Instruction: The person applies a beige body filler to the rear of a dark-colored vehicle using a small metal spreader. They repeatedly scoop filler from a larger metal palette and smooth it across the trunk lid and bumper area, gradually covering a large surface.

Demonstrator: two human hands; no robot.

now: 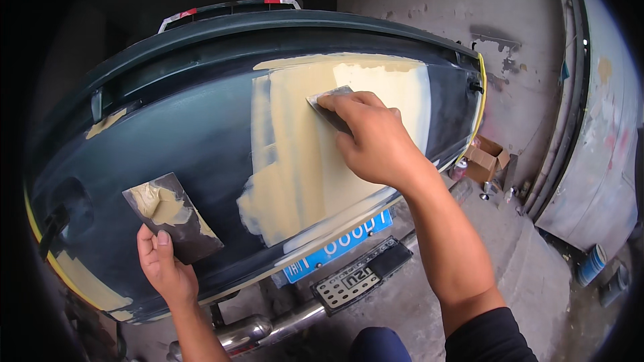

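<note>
Reaching up from the lower right, the bare right forearm (pixel 449 234) slants inward, its hand (pixel 376 134) bent over with the back of it showing; the left hand (pixel 168 268) sits lower, upright on a raised wrist. Counted out, there are two flat spreading tools, one broad cream putty patch (pixel 295 154) on one dark tailgate (pixel 201 134), one blue plate (pixel 339 248) below the right fingers, and one cardboard box (pixel 488 161) beyond them to the right. The right fingers close around the small scraper (pixel 330 114), its blade against the putty, which spreads below and to both sides. The left fingers pinch the lower edge of the dark square sheet (pixel 194 238), thumb in front, with a putty dollop (pixel 161 206) just above the thumb.
</note>
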